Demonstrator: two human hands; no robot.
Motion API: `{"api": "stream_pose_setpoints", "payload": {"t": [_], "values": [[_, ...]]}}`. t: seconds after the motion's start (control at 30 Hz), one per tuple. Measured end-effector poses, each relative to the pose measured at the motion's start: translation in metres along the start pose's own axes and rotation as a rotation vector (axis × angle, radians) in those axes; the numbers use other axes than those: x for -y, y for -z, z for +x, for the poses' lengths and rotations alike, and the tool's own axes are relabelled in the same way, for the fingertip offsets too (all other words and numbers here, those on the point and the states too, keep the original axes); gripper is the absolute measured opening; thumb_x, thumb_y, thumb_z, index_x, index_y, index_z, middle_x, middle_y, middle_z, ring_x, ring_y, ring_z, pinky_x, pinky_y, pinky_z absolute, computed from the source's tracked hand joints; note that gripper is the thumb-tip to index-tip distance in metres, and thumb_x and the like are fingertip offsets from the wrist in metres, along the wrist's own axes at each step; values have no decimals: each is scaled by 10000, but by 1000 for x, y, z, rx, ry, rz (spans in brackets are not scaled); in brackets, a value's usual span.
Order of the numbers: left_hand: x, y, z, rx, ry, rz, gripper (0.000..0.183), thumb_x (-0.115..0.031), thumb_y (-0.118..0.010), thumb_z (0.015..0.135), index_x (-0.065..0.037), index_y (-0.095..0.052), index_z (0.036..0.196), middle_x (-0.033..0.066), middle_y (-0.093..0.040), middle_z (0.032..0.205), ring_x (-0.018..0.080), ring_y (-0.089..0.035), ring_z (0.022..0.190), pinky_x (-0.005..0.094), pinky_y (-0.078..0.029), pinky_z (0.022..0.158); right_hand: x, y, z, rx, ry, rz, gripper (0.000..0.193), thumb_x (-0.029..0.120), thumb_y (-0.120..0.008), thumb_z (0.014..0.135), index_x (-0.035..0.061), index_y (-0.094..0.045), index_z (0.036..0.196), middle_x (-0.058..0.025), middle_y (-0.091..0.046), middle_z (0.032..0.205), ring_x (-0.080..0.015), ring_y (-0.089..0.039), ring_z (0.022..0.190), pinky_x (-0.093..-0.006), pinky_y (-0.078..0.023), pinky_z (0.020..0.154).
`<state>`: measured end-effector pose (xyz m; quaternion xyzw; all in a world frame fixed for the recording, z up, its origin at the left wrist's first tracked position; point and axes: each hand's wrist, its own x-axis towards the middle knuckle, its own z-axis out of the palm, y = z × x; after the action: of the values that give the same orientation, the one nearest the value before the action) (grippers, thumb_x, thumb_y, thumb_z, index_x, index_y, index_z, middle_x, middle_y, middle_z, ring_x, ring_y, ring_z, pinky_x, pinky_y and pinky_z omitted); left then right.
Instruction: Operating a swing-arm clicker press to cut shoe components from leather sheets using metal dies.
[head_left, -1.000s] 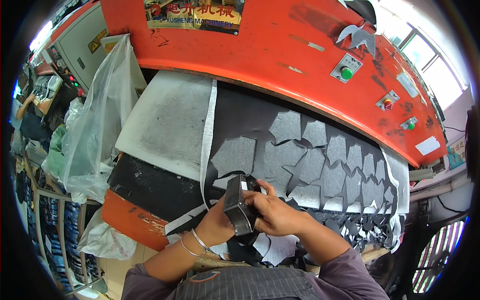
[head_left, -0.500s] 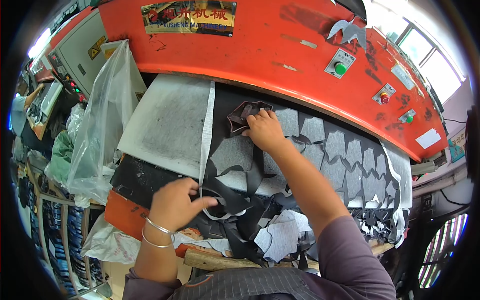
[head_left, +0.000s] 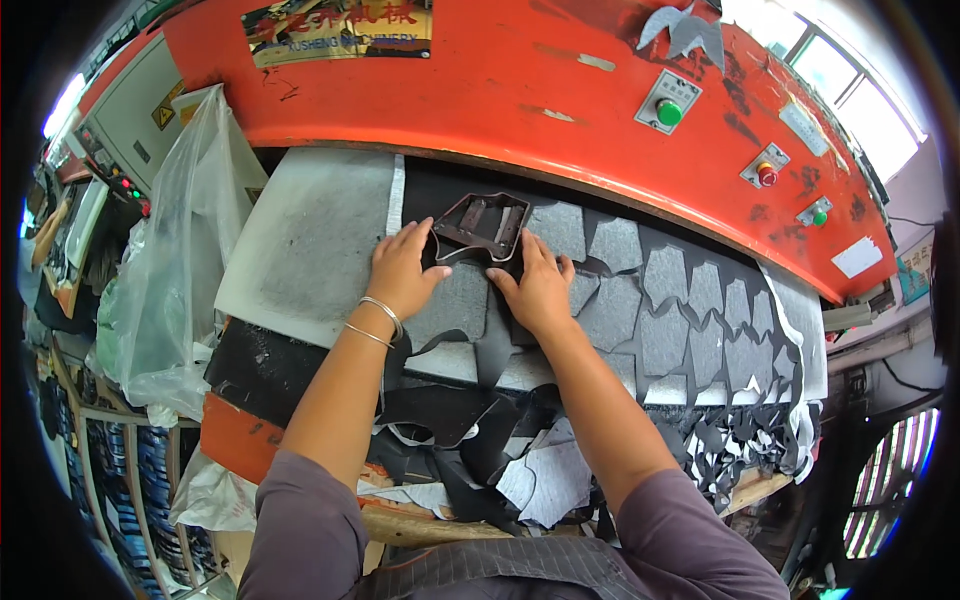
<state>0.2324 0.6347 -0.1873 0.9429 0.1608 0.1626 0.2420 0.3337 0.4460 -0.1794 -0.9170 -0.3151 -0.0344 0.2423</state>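
A dark reddish-brown metal cutting die [head_left: 492,240] with crossbars inside lies on black sheet material [head_left: 425,190] at the far middle of the cutting board. My left hand [head_left: 403,270] grips its left side, fingertips on the rim and thumb at the near corner. Opposite it, my right hand [head_left: 537,287] holds the right side, thumb near the front edge. Grey cut-out shapes [head_left: 665,335] sit in rows within the black sheet to the right. Part of the sheet beneath the die and hands is hidden.
The orange press beam [head_left: 500,100] spans the far side, with green buttons [head_left: 669,112] and a red button [head_left: 767,174]. Black and grey scraps [head_left: 550,480] hang over the near edge. A clear plastic bag [head_left: 165,270] stands at the left, near another person's arm [head_left: 50,232].
My left hand has moved up and away from the loose scrap strips to the die's left side. My right hand has shifted to its right side. The die has been turned slightly.
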Motion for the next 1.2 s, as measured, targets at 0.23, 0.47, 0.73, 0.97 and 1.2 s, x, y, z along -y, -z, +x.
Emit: {"api": "stream_pose_setpoints", "payload": {"t": [0.23, 0.47, 0.73, 0.97, 1.2], "values": [[-1, -4, 9, -13, -1, -58, 765, -226, -760, 736, -39, -409, 1390, 223, -494, 1345, 358, -460, 1264, 419, -314, 1081, -6, -3, 6, -47, 23, 26, 765, 416, -673, 815, -22, -391, 1375, -212, -501, 1342, -316, -458, 1273, -546, -210, 1080], [-3, -4, 18, 24, 50, -267, 750, -232, -774, 721, -38, -442, 1364, 237, -486, 1357, 331, -464, 1283, 413, -242, 1116, -11, 3, 11, -26, 38, 7, 754, 389, -653, 838, -35, -353, 1384, -226, -497, 1338, -316, -450, 1280, -564, -221, 1068], [-12, 9, 15, 51, 24, -313, 771, -258, -776, 745, -24, -415, 1386, 267, -378, 1427, 342, -473, 1274, 413, -352, 1071, -28, 52, 6, 76, -44, 330, 981, 442, -718, 794, -49, -194, 1463, -269, -307, 1477, -367, -331, 1366, -442, -220, 1132], [-156, 29, 12, -54, -67, -388, 357, -250, -727, 826, -31, -646, 1097, 105, -687, 1023, 192, -659, 932, 322, -520, 825, -186, 243, -20, -808, -216, 495, 802, 496, -500, 947, -34, -205, 1472, -227, -202, 1537, -281, -172, 1442, -370, -123, 1168], [-335, 29, 48, -160, -578, -439, 332, -281, -565, 899, -40, -613, 676, 185, -613, 701, 396, -598, 673, 473, -477, 619, -357, 388, -25, -1335, -558, 55, 922, 620, -323, 940, -179, -207, 1386, -382, -124, 1478, -453, -225, 1378, -473, -179, 1138]]}}
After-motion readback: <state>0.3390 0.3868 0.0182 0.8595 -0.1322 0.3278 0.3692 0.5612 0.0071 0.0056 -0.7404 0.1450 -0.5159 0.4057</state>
